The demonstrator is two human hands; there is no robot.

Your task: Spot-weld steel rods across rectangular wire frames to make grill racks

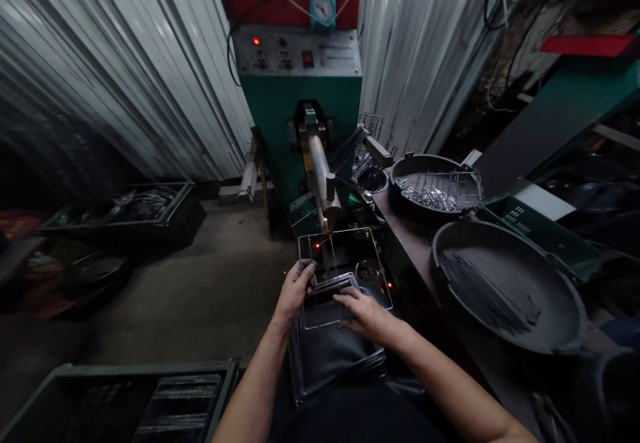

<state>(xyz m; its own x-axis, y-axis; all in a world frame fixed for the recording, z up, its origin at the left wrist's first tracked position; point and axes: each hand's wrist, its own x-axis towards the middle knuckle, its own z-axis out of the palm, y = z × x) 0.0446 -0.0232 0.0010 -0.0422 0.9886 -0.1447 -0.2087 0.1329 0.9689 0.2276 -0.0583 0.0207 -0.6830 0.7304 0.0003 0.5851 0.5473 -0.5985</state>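
Note:
A rectangular wire frame (381,267) with a wire running down its middle is held out under the arm of a spot welder (320,163). Orange sparks glow near the welder's tip, by the frame's far side. My left hand (295,289) is closed on the frame's left side. With bent fingers, my right hand (367,316) grips the middle wire near the frame's close end; its fingertips are partly hidden. Below both hands, a stack of similar wire frames (296,366) lies on dark cloth over my lap.
On the bench at right stand a round pan (510,229) with dark wire rods (480,289) and another pan (400,196) of small wire pieces. A green crate (65,373) with frames is at lower left. A bin (193,193) sits farther back. A clock (323,8) hangs on the welder.

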